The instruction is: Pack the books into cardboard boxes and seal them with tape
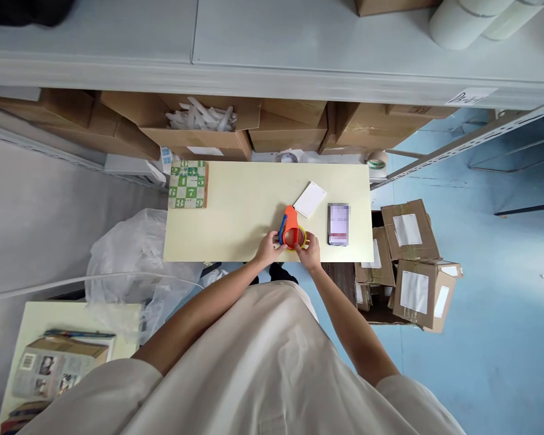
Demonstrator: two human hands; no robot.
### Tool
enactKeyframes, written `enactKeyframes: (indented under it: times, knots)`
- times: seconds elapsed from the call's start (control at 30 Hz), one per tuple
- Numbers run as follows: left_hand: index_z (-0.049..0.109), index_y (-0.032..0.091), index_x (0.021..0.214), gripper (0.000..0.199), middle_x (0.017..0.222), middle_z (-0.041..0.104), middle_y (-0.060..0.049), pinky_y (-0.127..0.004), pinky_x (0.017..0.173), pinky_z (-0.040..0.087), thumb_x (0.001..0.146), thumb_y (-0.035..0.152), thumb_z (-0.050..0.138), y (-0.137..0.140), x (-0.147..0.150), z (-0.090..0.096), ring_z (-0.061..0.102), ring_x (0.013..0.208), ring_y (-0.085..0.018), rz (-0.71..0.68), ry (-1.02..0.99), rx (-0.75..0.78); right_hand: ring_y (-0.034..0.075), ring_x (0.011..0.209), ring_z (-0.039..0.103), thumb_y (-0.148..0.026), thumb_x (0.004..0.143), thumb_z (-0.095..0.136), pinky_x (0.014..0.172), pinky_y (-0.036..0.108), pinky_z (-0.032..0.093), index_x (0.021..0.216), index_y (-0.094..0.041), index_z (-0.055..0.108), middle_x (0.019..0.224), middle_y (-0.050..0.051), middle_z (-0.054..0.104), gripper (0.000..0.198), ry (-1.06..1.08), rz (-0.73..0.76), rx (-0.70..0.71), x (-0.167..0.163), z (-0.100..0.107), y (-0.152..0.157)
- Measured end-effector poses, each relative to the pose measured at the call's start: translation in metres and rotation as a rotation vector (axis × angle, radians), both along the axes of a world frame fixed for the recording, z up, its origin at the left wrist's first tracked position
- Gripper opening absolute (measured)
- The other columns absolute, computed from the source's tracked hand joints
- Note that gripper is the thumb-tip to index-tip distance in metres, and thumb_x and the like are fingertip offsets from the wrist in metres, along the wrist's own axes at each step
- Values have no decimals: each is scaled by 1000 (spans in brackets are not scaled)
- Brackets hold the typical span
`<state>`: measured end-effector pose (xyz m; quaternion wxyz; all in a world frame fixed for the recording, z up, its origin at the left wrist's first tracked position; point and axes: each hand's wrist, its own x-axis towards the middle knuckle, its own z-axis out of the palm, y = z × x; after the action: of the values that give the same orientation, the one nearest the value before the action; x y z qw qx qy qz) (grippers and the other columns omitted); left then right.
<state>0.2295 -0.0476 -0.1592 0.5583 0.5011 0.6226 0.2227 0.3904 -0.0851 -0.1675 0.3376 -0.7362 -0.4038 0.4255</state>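
Note:
An orange and blue tape dispenser [290, 219] with a yellow-edged tape roll [303, 237] in it is held over the front edge of the pale yellow table [236, 229]. My left hand [268, 248] grips its left side, fingers closed near the blue part. On the other side my right hand [310, 251] pinches the roll, thumb at its lower rim. Just beyond the dispenser lies a white pad or stack of labels [310, 199], turned at an angle. A phone [338, 224] with a lit, blurred screen rests to the right of it.
A green-and-white patterned box [187, 184] occupies the table's back left corner. Open cardboard boxes [208, 138] line the shelf behind, one full of white plastic pieces [202, 116]. Flattened cartons [412, 266] pile up on the right; a clear plastic bag [133, 260] hangs at left.

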Motion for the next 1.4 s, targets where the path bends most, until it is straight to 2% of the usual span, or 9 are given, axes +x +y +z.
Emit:
enactKeyframes:
  times: [0.47,0.77,0.87,0.97,1.03,1.1,1.2,1.3,1.4]
  knots:
    - [51,17,119,53,118,66,-15,-38,87,54,72,14,74,1,5,-6,67,104,-23,15,-66,-16,26,109,55,-29,75,62,81,38,57,131,-13,45,125,19,48,61,-30,-8,-42,1,0,4]
    - [50,16,120,62,120,64,-15,-42,97,49,65,16,78,-3,5,-13,64,110,-23,16,-64,36,27,108,56,-33,75,63,84,42,54,131,-18,44,124,17,50,61,-76,-11,-47,0,-3,5]
    - [47,15,125,71,124,61,-17,-43,99,48,62,18,80,-5,4,-13,61,115,-26,23,-54,8,29,113,55,-40,77,61,87,45,52,135,-15,40,128,20,47,67,-74,-27,-67,0,3,3]
    - [42,17,133,79,134,54,-20,-46,98,48,64,23,80,-7,-5,-9,56,123,-30,65,-39,-44,33,129,43,-44,80,58,102,52,43,139,-16,34,135,21,42,70,-221,-18,25,-2,20,-1]
    - [41,20,135,78,139,50,-19,-47,98,48,67,27,79,-9,-21,-2,53,126,-31,109,-37,-48,34,138,32,-42,83,55,108,58,33,140,-17,33,142,22,36,66,-364,28,164,-6,34,-1]
    - [44,22,134,72,141,49,-18,-46,98,48,71,30,76,-12,-46,7,51,129,-31,162,-30,-21,35,141,26,-38,85,52,109,61,30,139,-17,33,146,22,30,61,-456,102,313,-16,49,5]
    - [49,22,129,61,137,54,-16,-45,96,50,74,33,73,-21,-101,22,52,127,-30,290,38,52,34,138,32,-32,86,52,107,58,35,136,-15,39,142,23,37,54,-472,280,488,-41,65,26]
    - [55,22,122,49,130,58,-13,-42,92,52,76,37,69,-38,-166,37,55,124,-28,440,188,68,28,115,56,-26,88,47,99,48,46,128,-18,50,120,16,59,40,-345,614,489,-83,73,55]
    - [58,20,120,46,129,60,-13,-38,90,54,80,42,62,-63,-229,49,56,122,-28,547,358,13,21,91,65,-20,91,42,87,36,52,116,-20,61,101,10,69,31,-303,999,367,-139,77,76]
